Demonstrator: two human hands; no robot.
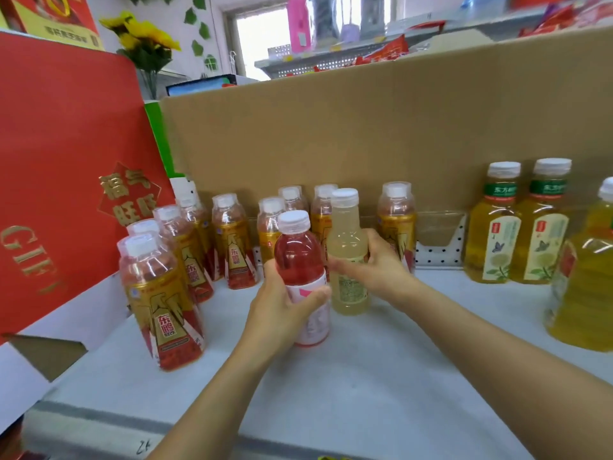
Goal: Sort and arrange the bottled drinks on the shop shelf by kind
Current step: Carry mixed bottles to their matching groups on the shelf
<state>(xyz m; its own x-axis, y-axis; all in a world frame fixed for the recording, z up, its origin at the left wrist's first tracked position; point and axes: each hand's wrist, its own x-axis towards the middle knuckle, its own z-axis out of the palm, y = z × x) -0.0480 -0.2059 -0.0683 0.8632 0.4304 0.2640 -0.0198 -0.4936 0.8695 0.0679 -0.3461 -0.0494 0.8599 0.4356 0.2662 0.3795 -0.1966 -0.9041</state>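
My left hand (282, 303) grips a red drink bottle (298, 257) with a white cap and pink-white label, standing on the white shelf (381, 360). Right beside it my right hand (381, 267) holds a pale yellow bottle (348, 237) with a white cap, fingers wrapped round its middle. The two bottles stand upright and close together. Several gold-and-red energy drink bottles (162, 303) cluster to the left and behind. Green tea bottles (494, 227) stand at the right, with a larger yellow-green bottle (587, 287) at the far right edge.
A tall cardboard sheet (331, 137) backs the shelf. A red gift box (59, 180) leans at the left. A clear plastic price holder (438, 227) sits on the perforated back rail. Bare shelf surface lies in front of my hands.
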